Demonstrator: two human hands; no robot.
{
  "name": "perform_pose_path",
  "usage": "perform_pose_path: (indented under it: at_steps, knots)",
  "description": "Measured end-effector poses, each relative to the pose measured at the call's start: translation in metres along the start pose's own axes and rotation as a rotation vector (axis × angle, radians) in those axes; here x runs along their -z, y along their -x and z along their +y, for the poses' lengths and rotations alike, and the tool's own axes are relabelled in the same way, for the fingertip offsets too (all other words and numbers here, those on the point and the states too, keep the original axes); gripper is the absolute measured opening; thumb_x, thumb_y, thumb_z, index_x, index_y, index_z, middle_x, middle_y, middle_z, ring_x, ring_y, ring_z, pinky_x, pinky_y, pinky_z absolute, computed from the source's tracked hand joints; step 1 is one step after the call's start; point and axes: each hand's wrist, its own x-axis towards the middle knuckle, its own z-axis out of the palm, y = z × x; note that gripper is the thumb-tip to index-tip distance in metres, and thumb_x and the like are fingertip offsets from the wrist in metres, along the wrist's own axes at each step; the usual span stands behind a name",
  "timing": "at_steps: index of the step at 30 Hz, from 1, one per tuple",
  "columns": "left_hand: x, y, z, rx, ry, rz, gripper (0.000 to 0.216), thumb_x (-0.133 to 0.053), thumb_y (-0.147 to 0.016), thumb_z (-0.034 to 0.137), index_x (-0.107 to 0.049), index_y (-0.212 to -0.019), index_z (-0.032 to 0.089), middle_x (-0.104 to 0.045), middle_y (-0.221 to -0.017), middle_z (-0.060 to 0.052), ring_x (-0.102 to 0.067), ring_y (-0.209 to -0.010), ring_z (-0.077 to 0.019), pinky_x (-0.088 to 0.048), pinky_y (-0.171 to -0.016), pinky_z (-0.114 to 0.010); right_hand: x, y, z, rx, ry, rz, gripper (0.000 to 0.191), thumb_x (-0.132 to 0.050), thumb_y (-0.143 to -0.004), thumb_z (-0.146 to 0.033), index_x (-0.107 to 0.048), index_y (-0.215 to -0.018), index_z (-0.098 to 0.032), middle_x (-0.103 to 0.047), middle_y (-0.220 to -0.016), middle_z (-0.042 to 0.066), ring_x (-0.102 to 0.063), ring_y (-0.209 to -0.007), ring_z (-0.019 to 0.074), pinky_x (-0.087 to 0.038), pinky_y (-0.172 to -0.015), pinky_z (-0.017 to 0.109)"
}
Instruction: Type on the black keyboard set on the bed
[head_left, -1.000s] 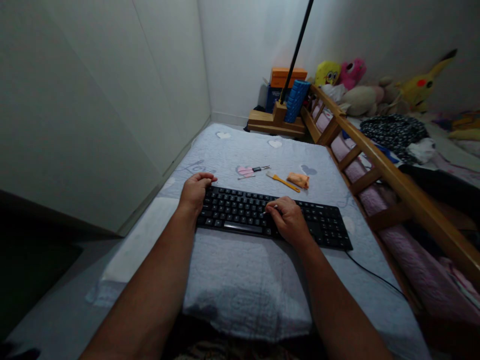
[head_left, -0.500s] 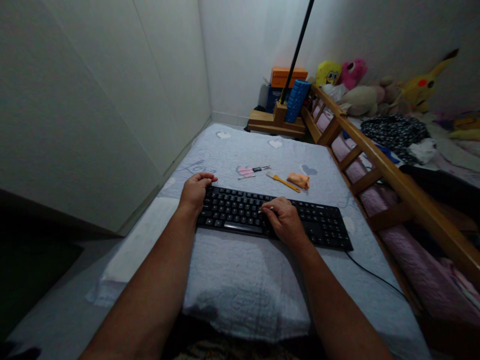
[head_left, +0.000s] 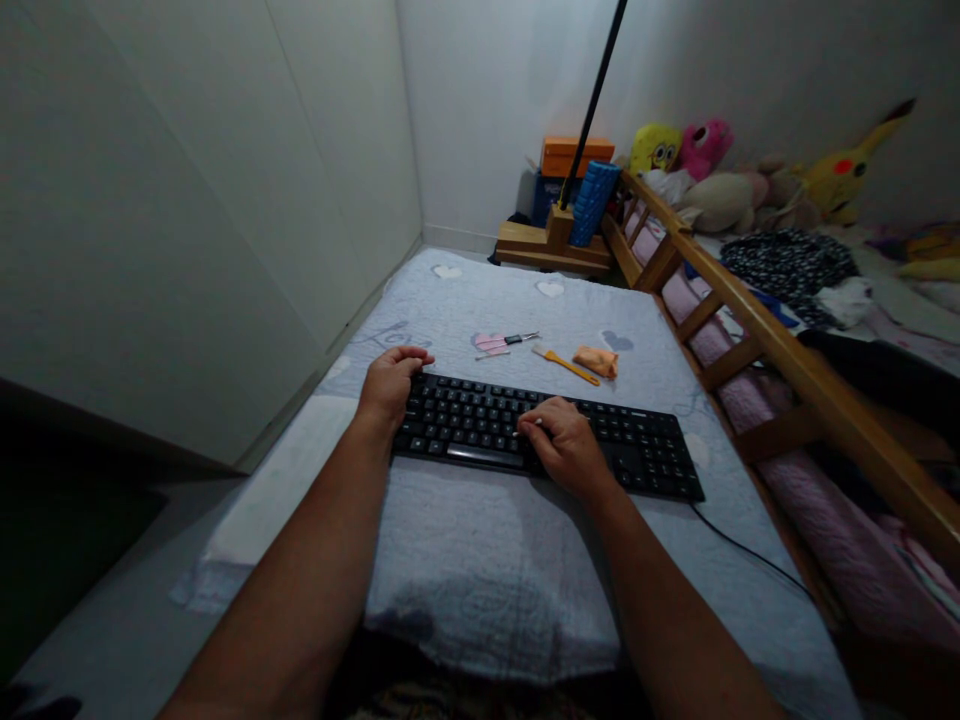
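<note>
A black keyboard (head_left: 480,420) lies across a pale blue quilt (head_left: 495,560) in front of me. My left hand (head_left: 390,382) curls over the keyboard's left end and grips it. My right hand (head_left: 564,442) rests on the middle keys with its fingers pinched round a small white thing whose tip pokes out to the left; I cannot make out what it is. A black cable (head_left: 750,552) runs off from the keyboard's right end.
Beyond the keyboard lie a small brush with an orange handle (head_left: 566,364), an orange cloth (head_left: 597,360) and small tools on a pink patch (head_left: 502,342). A wooden bed rail (head_left: 757,310) runs along the right, with plush toys (head_left: 705,170) behind. White walls close in on the left.
My right hand has slid a little to the left along the keys with the white thing. The left hand and keyboard have stayed where they were.
</note>
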Motion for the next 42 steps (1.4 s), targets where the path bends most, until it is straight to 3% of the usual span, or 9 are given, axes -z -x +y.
perform_pose_path:
  at_steps: [27, 42]
  knots:
    - [0.0, 0.002, 0.001, 0.011, -0.016, 0.0, 0.014, -0.058, -0.059, 0.019, -0.061, -0.073, 0.017, -0.067, -0.076, -0.005, -0.058, -0.074, -0.0169, -0.043, -0.076, -0.031, 0.012, 0.001, 0.003, -0.029, -0.003, -0.029, 0.016, -0.05, -0.084, -0.016, -0.062, -0.073, -0.019, -0.063, -0.076, 0.003, -0.055, -0.077, 0.0173, -0.039, -0.076, 0.033]
    - [-0.001, 0.002, 0.002, 0.008, -0.007, 0.004, 0.014, -0.057, -0.059, 0.017, -0.061, -0.072, 0.017, -0.067, -0.076, -0.005, -0.06, -0.077, -0.0181, -0.044, -0.078, -0.033, 0.004, 0.0, 0.007, -0.041, 0.033, 0.08, 0.014, -0.052, -0.085, -0.019, -0.065, -0.079, -0.02, -0.066, -0.078, 0.004, -0.055, -0.08, 0.0199, -0.041, -0.077, 0.035]
